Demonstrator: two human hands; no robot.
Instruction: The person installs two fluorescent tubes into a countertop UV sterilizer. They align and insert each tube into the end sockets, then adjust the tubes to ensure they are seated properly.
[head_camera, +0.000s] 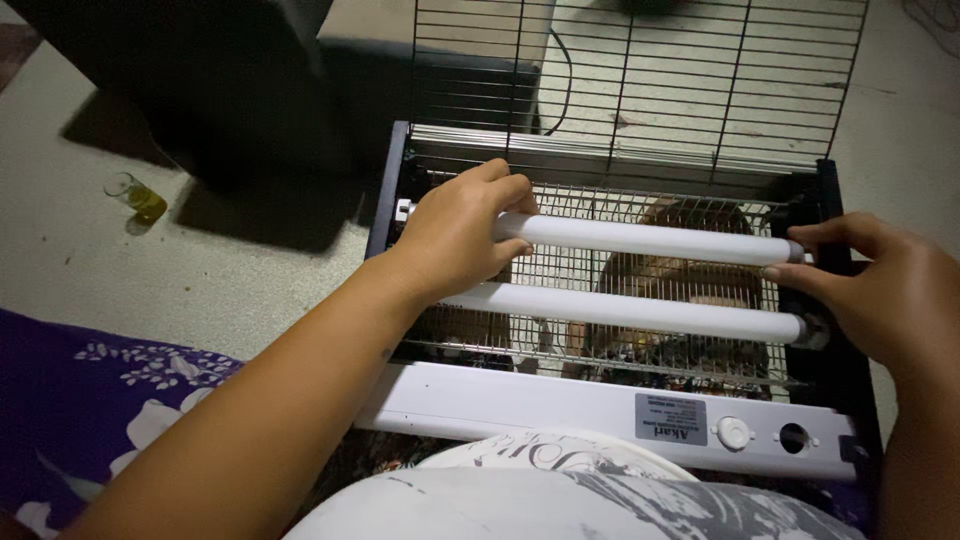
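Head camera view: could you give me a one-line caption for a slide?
Two bare hands, left hand and right hand, hold the ends of the upper white tube in an opened wire-grid appliance.

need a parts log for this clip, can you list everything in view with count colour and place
tube lamps: 2, white, lying side by side across the open frame
frame: 1, black, on the floor at centre
inner mesh: 1, metal, behind the tubes
wire guard: 1, dark, swung up behind the frame
front panel: 1, white, along the frame's near edge, with a label, a white button and a round hole
small glass: 1, clear with yellow liquid, on the floor at far left
floral cloth: 1, purple and white, bottom left
left hand: 1, gripping the left end of the upper tube
right hand: 1, fingertips at the right end of the upper tube
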